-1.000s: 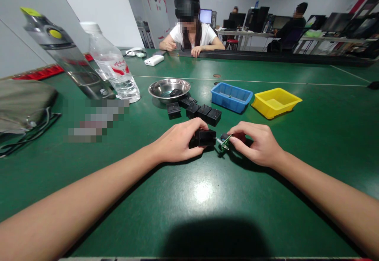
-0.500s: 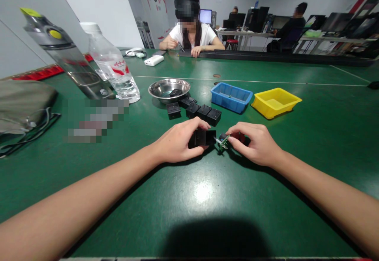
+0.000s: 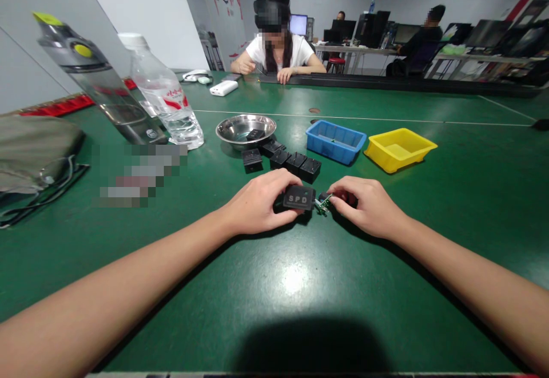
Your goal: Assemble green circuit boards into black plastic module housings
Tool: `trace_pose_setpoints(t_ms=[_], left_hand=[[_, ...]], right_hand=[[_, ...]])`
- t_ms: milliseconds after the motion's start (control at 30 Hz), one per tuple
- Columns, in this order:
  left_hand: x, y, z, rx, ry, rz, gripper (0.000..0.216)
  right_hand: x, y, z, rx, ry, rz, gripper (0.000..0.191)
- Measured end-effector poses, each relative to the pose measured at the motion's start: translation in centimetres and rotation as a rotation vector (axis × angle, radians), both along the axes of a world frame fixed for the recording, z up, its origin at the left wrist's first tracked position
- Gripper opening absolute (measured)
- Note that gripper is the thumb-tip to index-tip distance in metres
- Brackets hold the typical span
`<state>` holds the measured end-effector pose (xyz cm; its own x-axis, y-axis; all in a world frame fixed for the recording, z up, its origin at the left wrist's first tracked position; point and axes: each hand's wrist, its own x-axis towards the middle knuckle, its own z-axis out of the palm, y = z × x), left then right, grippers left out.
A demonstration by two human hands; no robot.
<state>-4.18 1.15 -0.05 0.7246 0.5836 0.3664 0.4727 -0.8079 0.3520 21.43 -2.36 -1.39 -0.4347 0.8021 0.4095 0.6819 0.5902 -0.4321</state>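
Note:
My left hand [image 3: 263, 202] is closed around a small black plastic case [image 3: 299, 198], and its face with the letters SPD is turned up toward me. Between the thumb and fingers of my right hand [image 3: 369, 206] is a green circuit board [image 3: 323, 203] with a dark part on it. The board's near end is right beside the right end of the case; I cannot tell whether it has entered. Just beyond my left hand sit several black cases [image 3: 295, 163] in a row, and another black piece [image 3: 251, 160] lies left of them.
Behind the black cases stands a steel bowl [image 3: 223, 134] with a black piece inside. A blue tray [image 3: 337, 149] and a yellow tray [image 3: 390, 163] are to the right. Two bottles, one a clear water bottle [image 3: 165, 95], stand at left. Across the green table [image 3: 274, 298] sits a person [image 3: 278, 46].
My left hand has turned the black case, so its lettered face shows instead of its open end. The circuit board in my right hand has tilted slightly beside it.

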Motion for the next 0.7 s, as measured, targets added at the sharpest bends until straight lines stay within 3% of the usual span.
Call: trace_pose_setpoints(t_ms=[700], left_hand=[[0.06,-0.04,-0.16,-0.017,-0.004,0.042,0.024]], right_hand=[[0.20,0.30,-0.23,-0.097,-0.084,0.052,0.010]])
